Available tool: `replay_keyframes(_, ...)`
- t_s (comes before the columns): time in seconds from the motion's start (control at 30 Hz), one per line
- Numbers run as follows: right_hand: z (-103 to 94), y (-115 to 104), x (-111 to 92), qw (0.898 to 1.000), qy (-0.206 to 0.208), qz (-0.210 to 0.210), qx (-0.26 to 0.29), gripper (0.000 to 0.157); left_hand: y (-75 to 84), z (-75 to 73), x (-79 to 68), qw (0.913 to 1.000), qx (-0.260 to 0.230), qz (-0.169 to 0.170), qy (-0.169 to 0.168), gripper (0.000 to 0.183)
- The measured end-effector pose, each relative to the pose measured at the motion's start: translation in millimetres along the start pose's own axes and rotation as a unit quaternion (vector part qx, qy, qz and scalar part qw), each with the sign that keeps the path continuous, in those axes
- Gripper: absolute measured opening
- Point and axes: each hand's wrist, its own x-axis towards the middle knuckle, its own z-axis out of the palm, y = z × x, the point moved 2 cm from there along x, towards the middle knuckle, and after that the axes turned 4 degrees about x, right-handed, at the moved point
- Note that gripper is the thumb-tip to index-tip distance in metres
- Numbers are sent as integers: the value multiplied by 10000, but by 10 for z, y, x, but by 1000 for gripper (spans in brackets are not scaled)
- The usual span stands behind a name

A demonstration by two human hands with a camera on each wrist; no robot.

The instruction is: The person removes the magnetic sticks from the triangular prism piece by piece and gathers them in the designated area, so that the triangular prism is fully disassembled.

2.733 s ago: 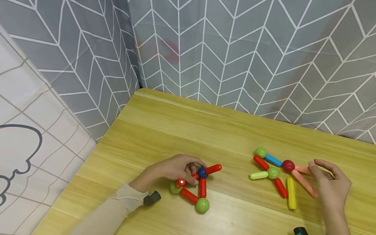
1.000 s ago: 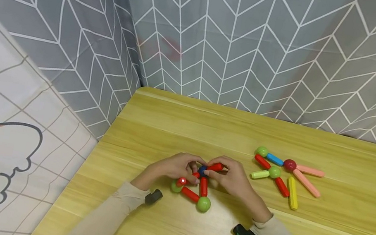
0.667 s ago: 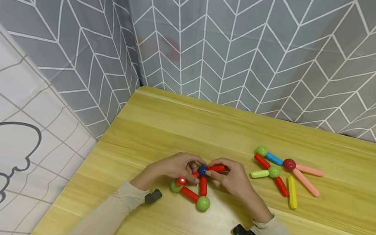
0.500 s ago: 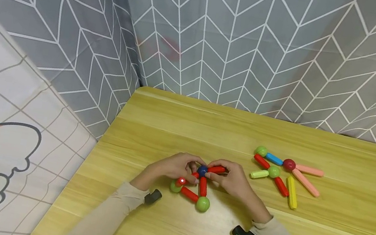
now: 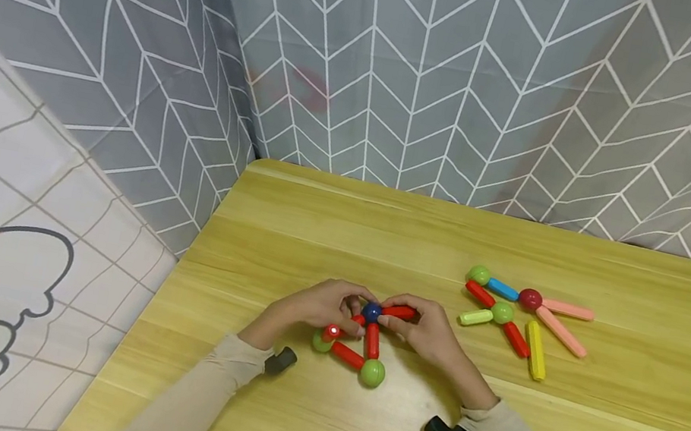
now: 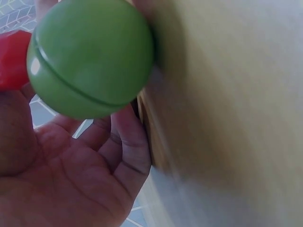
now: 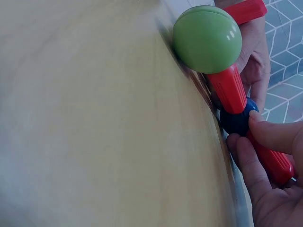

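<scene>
On the table, red magnetic rods and balls form a small triangle: a blue ball [image 5: 372,313] at the top, a green ball [image 5: 372,373] at the front and another green ball [image 5: 322,341] at the left. A short red rod [image 5: 332,332] stands up from the left ball. My left hand [image 5: 329,307] grips the triangle's left red rod beside the blue ball, its fingers partly hiding that rod. A further red rod [image 7: 270,158] points rightward from the blue ball. My right hand [image 5: 430,328] pinches it at the joint, thumb tip against the blue ball.
To the right lie linked pieces: a green ball [image 5: 479,274], a blue rod [image 5: 503,290], a dark red ball [image 5: 530,300] with two salmon rods [image 5: 562,333], and a green ball [image 5: 502,313] joining red and lime rods. A yellow rod [image 5: 536,350] lies beside them. A patterned curtain [image 5: 413,66] hangs behind the table.
My right hand has come left from the salmon rods, leaving them on the table, and now pinches the red rod at the blue ball. My left hand has stayed in place.
</scene>
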Motion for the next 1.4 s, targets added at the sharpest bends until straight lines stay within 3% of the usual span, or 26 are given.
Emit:
replay_keyframes(0.27,8,54,-1,9995,0,130,300,19,4,3,-1,10000,37,17,8,49)
replay_keyframes(1.0,-9,66,15,9991,-74,193,378,18,39,-15,-29,10000,-2,17,10,49)
replay_keyframes(1.1,-48,79,2,9972,-139,347,649,22,42,-8,-25,10000,-18,-16,-6,49)
replay_keyframes(1.27,-142,103,-30,9851,-418,598,1555,32,38,-4,-20,10000,-29,-95,-9,50)
replay_keyframes(1.4,-245,100,-64,9863,-431,623,1463,34,29,-6,-25,9999,-52,-112,0,51)
